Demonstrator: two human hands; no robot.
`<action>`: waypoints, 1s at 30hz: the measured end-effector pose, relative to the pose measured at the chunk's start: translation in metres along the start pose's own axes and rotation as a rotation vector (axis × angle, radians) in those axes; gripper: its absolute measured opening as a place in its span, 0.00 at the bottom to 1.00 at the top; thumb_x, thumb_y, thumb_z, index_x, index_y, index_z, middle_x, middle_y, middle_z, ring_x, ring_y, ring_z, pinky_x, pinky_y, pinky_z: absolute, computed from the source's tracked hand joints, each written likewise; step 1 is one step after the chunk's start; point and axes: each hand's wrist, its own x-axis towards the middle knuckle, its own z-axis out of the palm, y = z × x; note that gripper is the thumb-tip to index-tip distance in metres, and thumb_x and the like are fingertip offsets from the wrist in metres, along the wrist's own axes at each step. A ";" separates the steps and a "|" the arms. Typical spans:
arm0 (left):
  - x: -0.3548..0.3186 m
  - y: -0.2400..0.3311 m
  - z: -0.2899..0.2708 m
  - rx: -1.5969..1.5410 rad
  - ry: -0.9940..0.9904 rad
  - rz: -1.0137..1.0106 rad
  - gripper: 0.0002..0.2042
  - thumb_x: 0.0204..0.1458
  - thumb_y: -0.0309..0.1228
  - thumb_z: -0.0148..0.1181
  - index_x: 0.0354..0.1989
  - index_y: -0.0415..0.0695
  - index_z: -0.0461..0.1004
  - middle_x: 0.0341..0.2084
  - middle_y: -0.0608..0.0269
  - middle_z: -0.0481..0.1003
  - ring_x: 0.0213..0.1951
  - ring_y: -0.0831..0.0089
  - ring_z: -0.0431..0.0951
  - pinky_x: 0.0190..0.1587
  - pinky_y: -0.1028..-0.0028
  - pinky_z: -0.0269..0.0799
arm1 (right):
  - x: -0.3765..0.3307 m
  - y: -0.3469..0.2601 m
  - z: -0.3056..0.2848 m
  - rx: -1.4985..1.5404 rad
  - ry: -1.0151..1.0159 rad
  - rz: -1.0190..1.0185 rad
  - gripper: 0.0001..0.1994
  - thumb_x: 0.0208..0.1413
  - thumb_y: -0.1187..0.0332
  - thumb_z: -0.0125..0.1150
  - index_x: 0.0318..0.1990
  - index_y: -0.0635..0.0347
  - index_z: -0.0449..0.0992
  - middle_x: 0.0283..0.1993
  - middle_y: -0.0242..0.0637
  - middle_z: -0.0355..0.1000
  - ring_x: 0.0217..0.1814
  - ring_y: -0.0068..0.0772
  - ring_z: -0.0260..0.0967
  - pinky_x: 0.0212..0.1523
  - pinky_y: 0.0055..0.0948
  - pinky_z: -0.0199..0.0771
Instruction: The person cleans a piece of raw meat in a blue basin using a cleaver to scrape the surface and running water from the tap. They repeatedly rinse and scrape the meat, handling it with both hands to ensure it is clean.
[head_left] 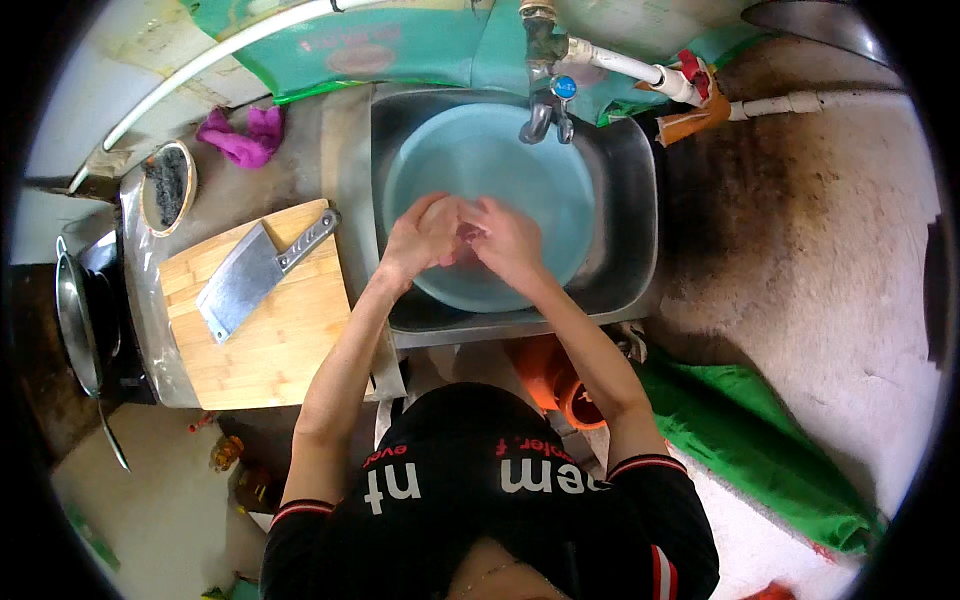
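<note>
Both hands are together over the near part of a light blue basin [400, 150], which holds water and sits inside a steel sink [625, 210]. My left hand [424, 236] and my right hand [508, 240] have their fingers curled in toward each other, almost touching. Between them shows a small dark-red piece [467, 233], perhaps raw meat; the fingers cover most of it. The fingertips look to be at or just under the water, and a reddish patch shows below them. Above the basin's far rim hangs a metal tap [540, 115] with a blue-capped handle.
Left of the sink, a cleaver [245, 280] lies on a bamboo cutting board [290, 350]. Farther back are a purple cloth [243, 138] and a bowl [168, 188] with dark contents. A pan [75, 310] stands at far left. White pipe [620, 65] runs right from the tap.
</note>
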 end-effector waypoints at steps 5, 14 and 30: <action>-0.007 0.008 -0.002 -0.033 -0.063 0.046 0.36 0.36 0.20 0.62 0.61 0.41 0.62 0.34 0.65 0.74 0.27 0.81 0.72 0.28 0.81 0.68 | -0.002 -0.005 -0.011 0.112 0.009 -0.063 0.21 0.39 0.65 0.67 0.45 0.58 0.74 0.33 0.44 0.75 0.36 0.49 0.74 0.35 0.44 0.73; -0.007 0.017 -0.020 -0.106 -0.216 0.033 0.35 0.34 0.20 0.62 0.59 0.39 0.64 0.36 0.65 0.74 0.28 0.81 0.73 0.31 0.82 0.69 | 0.001 0.012 -0.021 0.208 -0.159 -0.064 0.25 0.41 0.68 0.62 0.52 0.56 0.73 0.37 0.49 0.75 0.37 0.53 0.74 0.39 0.45 0.74; 0.006 0.001 -0.018 -0.205 -0.370 -0.140 0.39 0.36 0.30 0.70 0.61 0.39 0.60 0.47 0.56 0.72 0.46 0.69 0.74 0.49 0.72 0.71 | 0.016 0.013 -0.063 0.045 -0.441 -0.192 0.20 0.44 0.74 0.60 0.47 0.53 0.66 0.36 0.47 0.75 0.39 0.56 0.72 0.38 0.50 0.71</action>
